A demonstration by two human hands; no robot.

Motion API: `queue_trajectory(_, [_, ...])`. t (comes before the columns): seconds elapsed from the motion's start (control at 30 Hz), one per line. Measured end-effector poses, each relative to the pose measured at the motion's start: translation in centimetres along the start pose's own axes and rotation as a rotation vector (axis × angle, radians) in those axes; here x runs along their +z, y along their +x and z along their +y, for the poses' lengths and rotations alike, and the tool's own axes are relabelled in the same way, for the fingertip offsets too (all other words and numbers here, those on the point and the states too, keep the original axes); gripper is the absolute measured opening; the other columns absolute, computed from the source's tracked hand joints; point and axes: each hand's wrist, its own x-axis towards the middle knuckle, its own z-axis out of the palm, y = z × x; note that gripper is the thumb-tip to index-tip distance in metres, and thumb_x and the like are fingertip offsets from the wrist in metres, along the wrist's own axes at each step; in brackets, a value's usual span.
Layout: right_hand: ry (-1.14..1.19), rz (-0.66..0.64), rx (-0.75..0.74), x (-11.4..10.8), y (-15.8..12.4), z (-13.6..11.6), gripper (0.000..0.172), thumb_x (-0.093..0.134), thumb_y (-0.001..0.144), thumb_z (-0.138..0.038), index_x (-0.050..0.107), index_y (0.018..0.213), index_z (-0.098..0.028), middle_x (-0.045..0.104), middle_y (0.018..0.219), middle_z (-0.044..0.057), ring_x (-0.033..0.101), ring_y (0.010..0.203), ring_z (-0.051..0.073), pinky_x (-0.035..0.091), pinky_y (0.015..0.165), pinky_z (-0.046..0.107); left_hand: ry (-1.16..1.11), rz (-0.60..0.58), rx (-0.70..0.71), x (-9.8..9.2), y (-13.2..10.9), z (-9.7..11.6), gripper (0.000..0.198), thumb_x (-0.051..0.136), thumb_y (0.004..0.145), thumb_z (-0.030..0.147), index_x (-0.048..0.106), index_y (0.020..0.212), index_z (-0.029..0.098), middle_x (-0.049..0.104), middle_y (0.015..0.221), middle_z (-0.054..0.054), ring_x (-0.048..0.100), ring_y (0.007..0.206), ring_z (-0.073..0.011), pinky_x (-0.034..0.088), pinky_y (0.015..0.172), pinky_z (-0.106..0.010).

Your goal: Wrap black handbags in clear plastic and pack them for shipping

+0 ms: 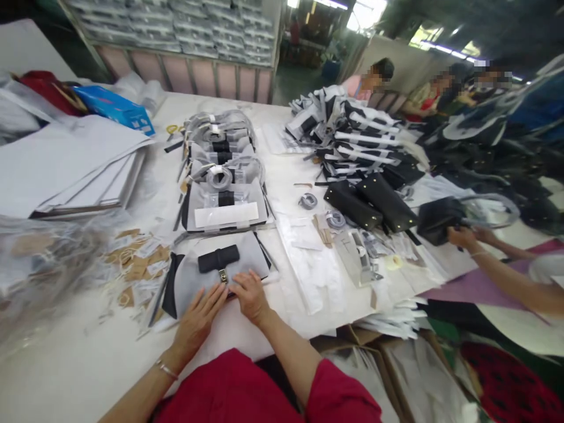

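A grey and black handbag (187, 286) lies flat on the table in front of me, wrapped at least partly in pale sheeting. Across its middle sits a black strap flap (219, 258) with a gold-coloured clasp (222, 275). My left hand (199, 320) rests on the bag's near edge, fingers stretched out flat just below the clasp. Beside it, my right hand (252, 298) also lies on the near edge, its fingers extended and slightly spread. Neither hand grips anything. Beyond this bag, a row of similar packed handbags (187, 205) runs away from me.
Brown paper tags (140, 258) lie to the left, near stacked white sheets (66, 158). White plastic bags (304, 258), a coiled strap (308, 201) and black bag pieces (383, 200) lie to the right. A co-worker's hand (462, 238) holds a black bag (438, 218). Open cartons (383, 376) stand below.
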Motion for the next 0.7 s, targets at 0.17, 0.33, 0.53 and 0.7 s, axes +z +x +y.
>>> queue_trajectory(0.17, [-0.067, -0.032, -0.066, -0.2, 0.1, 0.7, 0.025, 0.05, 0.093, -0.016, 0.066, 0.11, -0.024, 0.065, 0.123, 0.004, 0.048, 0.127, 0.014, 0.026, 0.116, 0.039, -0.003, -0.019, 0.025, -0.5, 0.6, 0.2, 0.061, 0.029, 0.091, 0.007, 0.033, 0.15, 0.02, 0.055, 0.141, -0.011, 0.047, 0.134, -0.0226, 0.028, 0.116, -0.044])
queue_trajectory(0.33, [-0.091, -0.062, -0.044, -0.5, 0.4, 0.8, 0.022, 0.051, 0.095, -0.018, 0.067, 0.107, -0.025, 0.065, 0.123, 0.002, 0.048, 0.125, 0.014, 0.023, 0.117, 0.039, 0.126, -0.103, 0.11, -1.3, 1.6, 0.6, 0.062, 0.032, 0.087, 0.003, 0.036, 0.148, 0.014, 0.061, 0.129, -0.017, 0.056, 0.123, -0.0264, 0.034, 0.111, -0.047])
queue_trajectory(0.53, [-0.06, -0.12, 0.007, -0.6, 0.2, 0.4, 0.022, 0.049, 0.096, -0.019, 0.066, 0.108, -0.025, 0.064, 0.126, 0.002, 0.047, 0.128, 0.014, 0.021, 0.117, 0.04, 0.317, -0.274, 0.123, -2.1, 3.9, 3.3, 0.045, 0.034, 0.084, 0.0, 0.061, 0.12, 0.001, 0.064, 0.112, -0.023, 0.06, 0.108, -0.0303, 0.051, 0.091, -0.042])
queue_trajectory(0.7, [-0.053, -0.143, 0.032, -1.3, 0.8, 0.2, 0.023, 0.045, 0.098, -0.02, 0.067, 0.107, -0.023, 0.064, 0.125, 0.002, 0.049, 0.125, 0.015, 0.02, 0.118, 0.04, 0.374, -0.354, 0.069, -2.9, 5.5, 5.6, 0.041, 0.032, 0.086, 0.002, 0.063, 0.112, -0.004, 0.063, 0.105, -0.025, 0.06, 0.101, -0.0332, 0.053, 0.082, -0.046])
